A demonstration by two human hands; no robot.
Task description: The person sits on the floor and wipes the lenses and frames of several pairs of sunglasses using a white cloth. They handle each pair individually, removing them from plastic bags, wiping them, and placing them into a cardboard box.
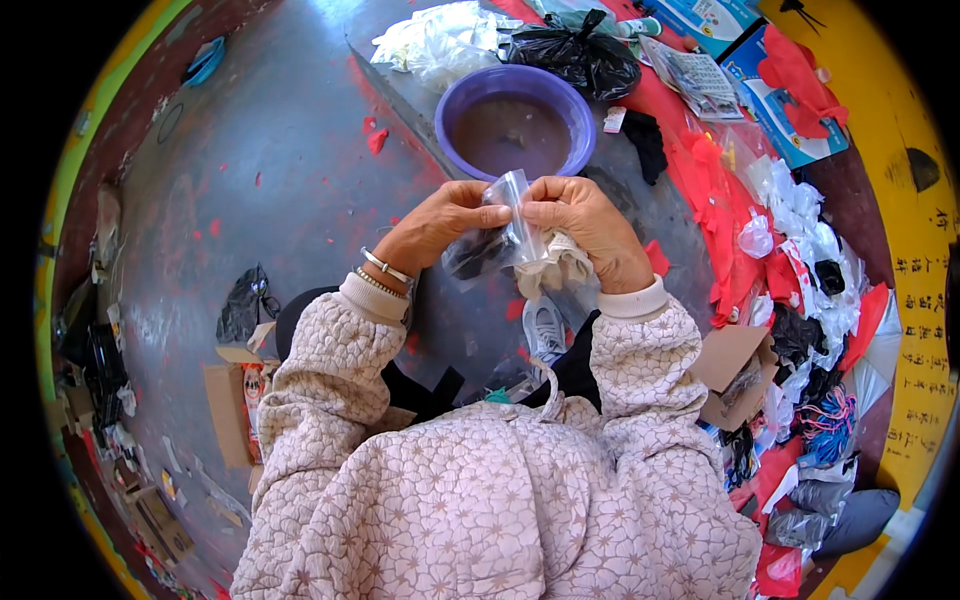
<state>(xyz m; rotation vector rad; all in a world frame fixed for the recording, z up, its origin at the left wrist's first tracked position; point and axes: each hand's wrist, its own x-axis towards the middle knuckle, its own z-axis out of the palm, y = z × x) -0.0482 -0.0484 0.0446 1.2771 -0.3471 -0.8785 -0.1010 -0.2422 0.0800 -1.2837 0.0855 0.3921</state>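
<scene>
Both my hands are raised over the floor, just below a purple basin of murky brown water (580, 125). A small clear plastic bag (518, 205) is stretched between them. My left hand (432, 228) pinches one side of the bag between thumb and fingers. On the other side, my right hand (588, 222) grips the bag's edge with its thumb on top. A crumpled cream cloth (562, 262) hangs under the right hand, against the palm. Something dark shows through the bag's lower left part; whether it lies inside or behind, I cannot tell.
Black (580, 58) and white plastic bags (445, 40) lie behind the basin. Red cloth (715, 220), crumpled plastic and a pile of scraps line the right side. Open cardboard boxes stand at left (228, 412) and right (735, 375). A grey shoe (543, 328) shows below my hands.
</scene>
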